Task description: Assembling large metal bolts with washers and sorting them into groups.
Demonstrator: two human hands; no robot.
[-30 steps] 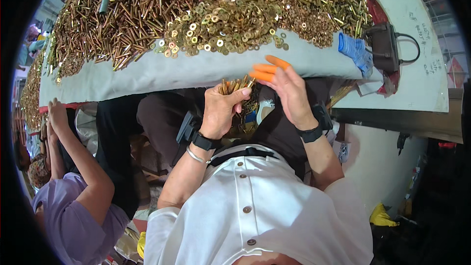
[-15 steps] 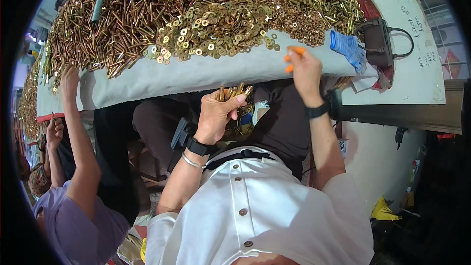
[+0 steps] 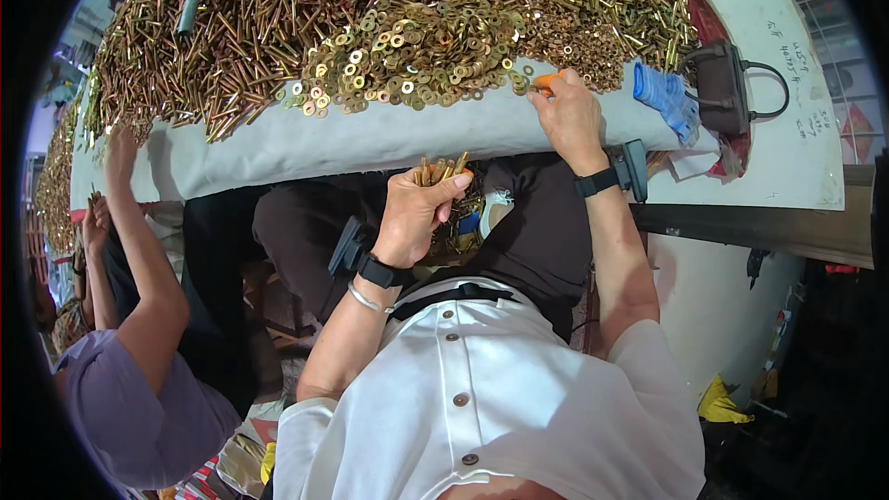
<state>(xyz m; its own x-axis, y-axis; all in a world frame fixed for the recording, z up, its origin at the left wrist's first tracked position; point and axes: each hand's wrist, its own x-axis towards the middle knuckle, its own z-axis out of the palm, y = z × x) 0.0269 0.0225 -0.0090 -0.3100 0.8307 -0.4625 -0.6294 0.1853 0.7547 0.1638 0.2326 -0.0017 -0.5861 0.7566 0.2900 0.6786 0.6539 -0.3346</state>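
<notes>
My left hand (image 3: pixel 414 213) is closed around several yellowish metal rods (image 3: pixel 442 169) that look like anchor bolts, their ends sticking up above the fingers. It hangs over my lap, just off the table's near edge. My right hand (image 3: pixel 571 120) reaches over the grey cloth, fingertips pinched at the edge of the small nuts (image 3: pixel 569 48). An orange cover (image 3: pixel 546 83) shows on its fingers; whatever is between them is hidden. Left of these fingers lies a heap of flat brass-coloured washers (image 3: pixel 407 51).
A large pile of metal rods (image 3: pixel 250 32) covers the table behind the washers. Blue gloves (image 3: pixel 665 102) and a dark handbag (image 3: pixel 720 88) lie at the right. Grey cloth (image 3: pixel 306 134) lines the near edge. At the left, a co-worker's hand (image 3: pixel 120 157) reaches to the pile.
My right hand has moved a little left and forward, down to the nuts, its orange-tipped fingers now pinched there. My left hand keeps its bundle of rods almost in place.
</notes>
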